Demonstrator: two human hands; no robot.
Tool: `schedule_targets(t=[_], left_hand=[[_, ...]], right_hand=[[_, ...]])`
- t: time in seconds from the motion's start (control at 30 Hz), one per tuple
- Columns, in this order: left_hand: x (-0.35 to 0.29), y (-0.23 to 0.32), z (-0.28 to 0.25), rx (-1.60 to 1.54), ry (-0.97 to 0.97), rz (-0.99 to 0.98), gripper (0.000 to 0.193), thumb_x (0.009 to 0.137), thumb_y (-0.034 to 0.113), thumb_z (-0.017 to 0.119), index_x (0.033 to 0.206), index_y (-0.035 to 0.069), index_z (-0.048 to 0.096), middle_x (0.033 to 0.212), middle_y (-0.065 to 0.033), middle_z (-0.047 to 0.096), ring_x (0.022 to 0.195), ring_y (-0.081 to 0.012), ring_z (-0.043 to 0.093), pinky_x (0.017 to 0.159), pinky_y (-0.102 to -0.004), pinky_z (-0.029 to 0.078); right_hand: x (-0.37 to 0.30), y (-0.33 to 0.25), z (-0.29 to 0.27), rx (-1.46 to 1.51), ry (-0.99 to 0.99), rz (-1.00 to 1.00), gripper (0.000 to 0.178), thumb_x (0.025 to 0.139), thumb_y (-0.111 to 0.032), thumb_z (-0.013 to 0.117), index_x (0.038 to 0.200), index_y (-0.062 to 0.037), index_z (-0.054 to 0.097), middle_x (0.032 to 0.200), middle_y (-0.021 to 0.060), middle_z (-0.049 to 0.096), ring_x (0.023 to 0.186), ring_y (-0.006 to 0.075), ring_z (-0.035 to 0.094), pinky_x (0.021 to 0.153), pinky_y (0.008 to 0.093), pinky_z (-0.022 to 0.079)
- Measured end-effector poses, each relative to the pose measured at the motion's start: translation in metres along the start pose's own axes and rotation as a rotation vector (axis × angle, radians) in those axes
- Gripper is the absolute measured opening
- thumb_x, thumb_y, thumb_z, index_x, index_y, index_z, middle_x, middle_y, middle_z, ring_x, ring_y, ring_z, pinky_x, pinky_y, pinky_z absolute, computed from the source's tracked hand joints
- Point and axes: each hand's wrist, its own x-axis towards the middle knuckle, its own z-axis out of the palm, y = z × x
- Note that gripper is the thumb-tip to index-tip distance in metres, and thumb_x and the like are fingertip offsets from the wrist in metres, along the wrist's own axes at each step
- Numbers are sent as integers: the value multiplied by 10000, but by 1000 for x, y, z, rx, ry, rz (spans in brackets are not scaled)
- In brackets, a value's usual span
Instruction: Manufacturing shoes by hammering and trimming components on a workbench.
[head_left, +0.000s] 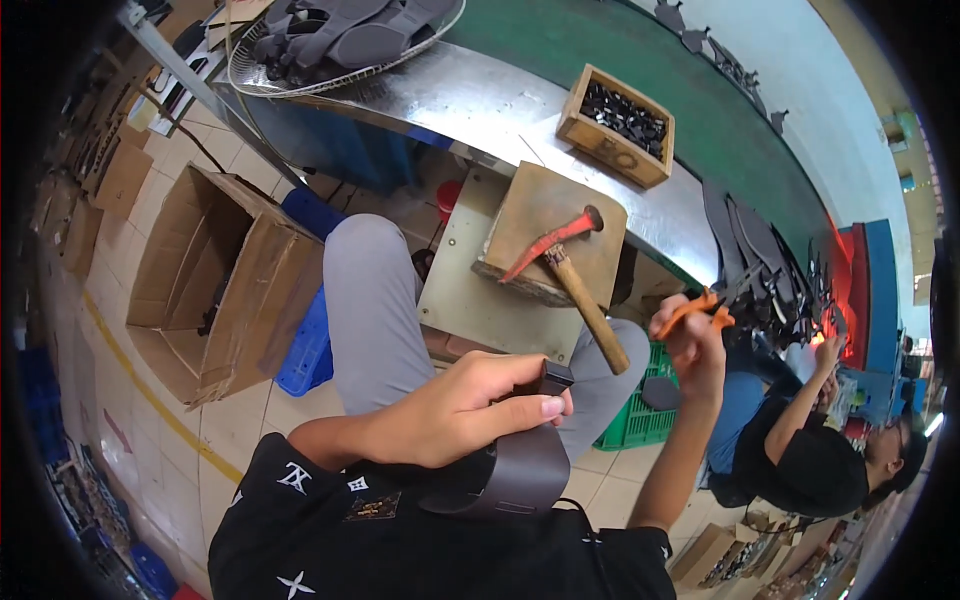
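Note:
Closed around a dark brown strap piece point(520, 474), my left hand point(480, 405) is in front of my body. A small black end point(556, 376) of it sticks out between thumb and forefinger. My right hand point(690, 345) is raised on the right and grips orange-handled scissors point(700, 308), their blades pointing up and to the right. Between my knees, a hammer point(572, 275) with a red head and wooden handle lies on a wooden block point(530, 200). Its handle reaches past the block's near edge.
A wooden box point(575, 125) of small black parts sits on the metal bench point(500, 88). Dark sole-like pieces fill a wire basket point(300, 92) at far left. An open cardboard box point(250, 300) stands left, a green crate point(640, 415) right. A co-worker point(810, 450) sits at right.

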Motion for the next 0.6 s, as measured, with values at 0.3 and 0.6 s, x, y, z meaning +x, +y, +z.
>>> schedule_targets(t=[0.3,0.6], left_hand=[[7,-1,4,211,-105,-45,239,981,193,581,1006,-30,663,908,-100,656,848,-169,618,755,-290,463],[7,-6,13,206,-77,105,353,979,246,592,790,-36,496,716,-116,466,681,-210,464,627,-345,370]], right_hand=[[-54,-86,105,-971,-455,99,331,733,45,712,1038,-33,611,1342,165,510,1225,364,502,1077,465,324],[-62,-122,136,-1285,-459,208,352,782,3,656,1108,-23,528,1321,169,471,1257,381,454,1122,577,245]])
